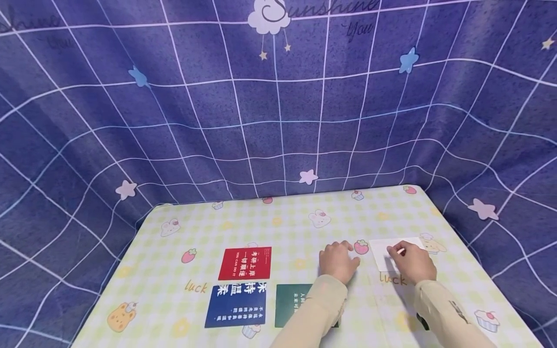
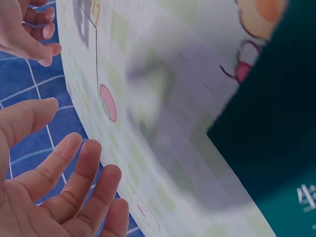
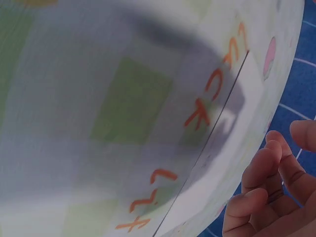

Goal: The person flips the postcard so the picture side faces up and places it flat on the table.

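Note:
A white card (image 1: 380,261) lies flat at the right of the table, and my right hand (image 1: 413,263) hovers over its right side. In the right wrist view that hand's fingers (image 3: 261,170) are loosely bent, nothing between them, apart from the card (image 3: 197,182). My left hand (image 1: 337,261) hangs above the cloth left of the white card. Its fingers (image 2: 81,177) are spread and hold nothing. The left forearm partly covers a green card (image 1: 289,304). A red card (image 1: 245,264) and a blue card (image 1: 237,311) with white lettering lie farther left.
A pale checked tablecloth (image 1: 152,270) with cartoon prints covers the table. A small dark green piece (image 1: 422,321) shows beside the right sleeve, mostly hidden. Blue gridded curtains (image 1: 261,106) stand behind and at both sides.

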`<action>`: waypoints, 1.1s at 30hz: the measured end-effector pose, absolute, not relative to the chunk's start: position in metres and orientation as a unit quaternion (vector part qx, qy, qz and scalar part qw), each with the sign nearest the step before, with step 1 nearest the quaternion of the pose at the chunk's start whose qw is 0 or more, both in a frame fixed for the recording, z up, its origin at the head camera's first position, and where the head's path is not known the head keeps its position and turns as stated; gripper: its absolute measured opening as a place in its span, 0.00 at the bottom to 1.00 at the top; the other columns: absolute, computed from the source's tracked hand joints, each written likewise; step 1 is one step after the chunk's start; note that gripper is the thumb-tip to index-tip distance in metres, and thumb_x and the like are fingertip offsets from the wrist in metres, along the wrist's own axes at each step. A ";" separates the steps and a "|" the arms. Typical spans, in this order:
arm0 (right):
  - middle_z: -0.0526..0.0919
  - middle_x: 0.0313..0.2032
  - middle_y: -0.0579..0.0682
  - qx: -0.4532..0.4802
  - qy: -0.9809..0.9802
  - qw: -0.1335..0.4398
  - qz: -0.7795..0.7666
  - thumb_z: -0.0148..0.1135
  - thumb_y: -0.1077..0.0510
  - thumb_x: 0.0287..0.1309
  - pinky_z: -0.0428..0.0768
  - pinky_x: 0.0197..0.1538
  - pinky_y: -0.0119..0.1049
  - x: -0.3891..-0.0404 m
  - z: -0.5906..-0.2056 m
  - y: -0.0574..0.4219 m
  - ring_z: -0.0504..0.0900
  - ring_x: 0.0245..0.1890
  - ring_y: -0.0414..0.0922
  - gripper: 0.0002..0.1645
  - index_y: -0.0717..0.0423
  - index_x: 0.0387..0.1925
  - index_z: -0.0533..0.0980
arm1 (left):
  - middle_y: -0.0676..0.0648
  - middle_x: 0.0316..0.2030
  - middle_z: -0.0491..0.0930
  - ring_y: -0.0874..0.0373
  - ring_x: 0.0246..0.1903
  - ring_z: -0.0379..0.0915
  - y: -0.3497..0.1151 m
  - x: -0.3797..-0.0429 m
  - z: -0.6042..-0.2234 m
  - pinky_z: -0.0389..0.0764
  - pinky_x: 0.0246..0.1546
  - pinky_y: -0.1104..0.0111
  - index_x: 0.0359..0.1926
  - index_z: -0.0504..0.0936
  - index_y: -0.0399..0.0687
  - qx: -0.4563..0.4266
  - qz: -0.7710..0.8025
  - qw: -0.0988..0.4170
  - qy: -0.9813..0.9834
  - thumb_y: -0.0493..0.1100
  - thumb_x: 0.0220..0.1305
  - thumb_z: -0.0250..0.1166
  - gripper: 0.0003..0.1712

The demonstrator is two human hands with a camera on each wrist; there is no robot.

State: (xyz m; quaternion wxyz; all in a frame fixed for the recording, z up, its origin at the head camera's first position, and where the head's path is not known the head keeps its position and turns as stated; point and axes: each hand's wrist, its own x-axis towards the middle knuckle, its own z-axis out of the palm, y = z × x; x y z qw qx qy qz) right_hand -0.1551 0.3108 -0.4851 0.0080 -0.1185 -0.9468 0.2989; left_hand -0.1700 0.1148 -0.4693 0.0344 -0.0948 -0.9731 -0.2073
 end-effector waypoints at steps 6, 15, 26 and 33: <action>0.82 0.34 0.59 -0.122 -0.947 0.003 0.296 0.54 0.47 0.70 0.73 0.29 0.46 -0.154 -0.486 0.322 0.78 0.29 0.52 0.20 0.61 0.42 0.79 | 0.53 0.32 0.82 0.56 0.38 0.79 0.127 -0.167 -0.474 0.74 0.41 0.64 0.45 0.88 0.55 -0.102 -0.183 0.031 -0.977 0.56 0.58 0.74 0.17; 0.82 0.34 0.59 -0.135 -0.946 0.000 0.296 0.54 0.47 0.70 0.72 0.28 0.45 -0.154 -0.489 0.335 0.79 0.29 0.52 0.20 0.61 0.40 0.78 | 0.57 0.34 0.83 0.59 0.37 0.78 0.146 -0.167 -0.481 0.73 0.40 0.65 0.40 0.87 0.62 -0.106 -0.153 0.024 -0.982 0.57 0.55 0.74 0.13; 0.82 0.35 0.61 -0.163 -0.941 -0.009 0.296 0.56 0.47 0.68 0.73 0.31 0.46 -0.152 -0.499 0.347 0.79 0.31 0.54 0.20 0.63 0.42 0.77 | 0.59 0.34 0.83 0.60 0.36 0.77 0.161 -0.164 -0.497 0.72 0.39 0.65 0.38 0.88 0.62 -0.099 -0.145 0.013 -0.984 0.58 0.53 0.76 0.13; 0.72 0.48 0.74 -0.185 -0.944 -0.013 0.271 0.58 0.47 0.66 0.76 0.42 0.61 -0.150 -0.502 0.353 0.77 0.45 0.70 0.31 0.72 0.56 0.71 | 0.59 0.34 0.83 0.60 0.36 0.77 0.168 -0.163 -0.499 0.72 0.40 0.65 0.37 0.88 0.63 -0.095 -0.130 0.011 -0.987 0.60 0.52 0.76 0.14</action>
